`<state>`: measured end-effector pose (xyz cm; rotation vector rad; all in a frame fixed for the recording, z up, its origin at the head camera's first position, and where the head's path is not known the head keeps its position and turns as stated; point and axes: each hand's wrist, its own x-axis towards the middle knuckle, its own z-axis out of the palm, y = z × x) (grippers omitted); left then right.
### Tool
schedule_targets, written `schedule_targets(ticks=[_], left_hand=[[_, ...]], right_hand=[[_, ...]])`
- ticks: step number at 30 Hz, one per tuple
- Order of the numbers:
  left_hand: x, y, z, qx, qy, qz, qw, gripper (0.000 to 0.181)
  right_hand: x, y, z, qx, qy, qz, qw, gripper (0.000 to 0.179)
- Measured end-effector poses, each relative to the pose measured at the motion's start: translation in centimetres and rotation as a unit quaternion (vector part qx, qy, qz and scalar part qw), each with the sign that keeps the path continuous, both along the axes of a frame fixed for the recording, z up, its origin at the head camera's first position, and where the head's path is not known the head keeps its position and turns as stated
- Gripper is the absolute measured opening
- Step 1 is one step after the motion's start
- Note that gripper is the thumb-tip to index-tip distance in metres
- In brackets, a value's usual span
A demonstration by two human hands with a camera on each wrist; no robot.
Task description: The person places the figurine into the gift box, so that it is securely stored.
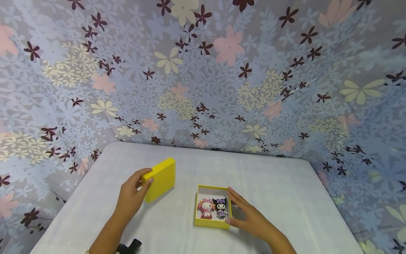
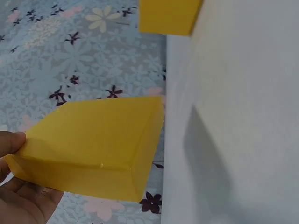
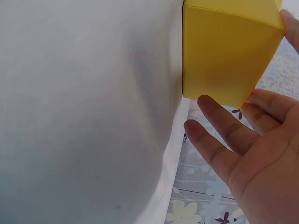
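Observation:
A square yellow box lid (image 1: 161, 183) stands tilted over the left of the table, in the grip of my left hand (image 1: 131, 194). The left wrist view shows thumb and fingers around one corner of the lid (image 2: 93, 133). An open yellow box (image 1: 210, 223) with a white inside sits near the middle. In it lie two small figures side by side, one pink and white (image 1: 207, 208), one black and purple (image 1: 221, 207). My right hand (image 1: 253, 220) holds the box by its right side, thumb at the near corner and fingers at the far one; two other fingers stretch free.
White cloth covers the table (image 1: 272, 187). Behind it and on both sides hangs or lies flowered fabric (image 1: 203, 88) in blue and grey. A black strap or device (image 1: 130, 247) shows at the left wrist.

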<state>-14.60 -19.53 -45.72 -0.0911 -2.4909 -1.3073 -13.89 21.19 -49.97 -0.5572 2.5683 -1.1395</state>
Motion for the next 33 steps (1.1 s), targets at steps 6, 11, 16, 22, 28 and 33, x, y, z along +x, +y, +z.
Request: schedule_targets(ticks=[6, 11, 16, 22, 28, 33], left_hand=[[0.2, 0.2, 0.8, 0.075, -0.006, -0.029, 0.9967, 0.030], [0.3, 0.6, 1.3, 0.102, -0.012, -0.051, 0.9934, 0.031], [0.2, 1.1, 1.6, 0.122, -0.017, -0.067, 0.9901, 0.030], [0.1, 1.5, 1.7, 0.132, -0.018, -0.074, 0.9883, 0.029], [-0.1, 1.8, 1.6, 0.130, -0.011, -0.078, 0.9884, 0.029], [-0.2, 2.4, 1.6, 0.127, -0.036, -0.084, 0.9877, 0.030]], right_hand=[[-0.1, -0.1, -0.1, 0.003, -0.002, -0.004, 1.0000, 0.091], [-0.2, -0.2, 0.0, 0.009, -0.003, -0.008, 0.9999, 0.091], [0.0, -0.3, 0.2, 0.009, -0.009, -0.008, 0.9999, 0.090], [0.0, -0.5, 0.4, 0.011, -0.013, -0.007, 0.9998, 0.090], [-0.2, -0.7, 0.4, 0.010, -0.019, -0.007, 0.9997, 0.090], [-0.5, -0.8, 0.4, 0.011, -0.012, 0.003, 0.9999, 0.090]])
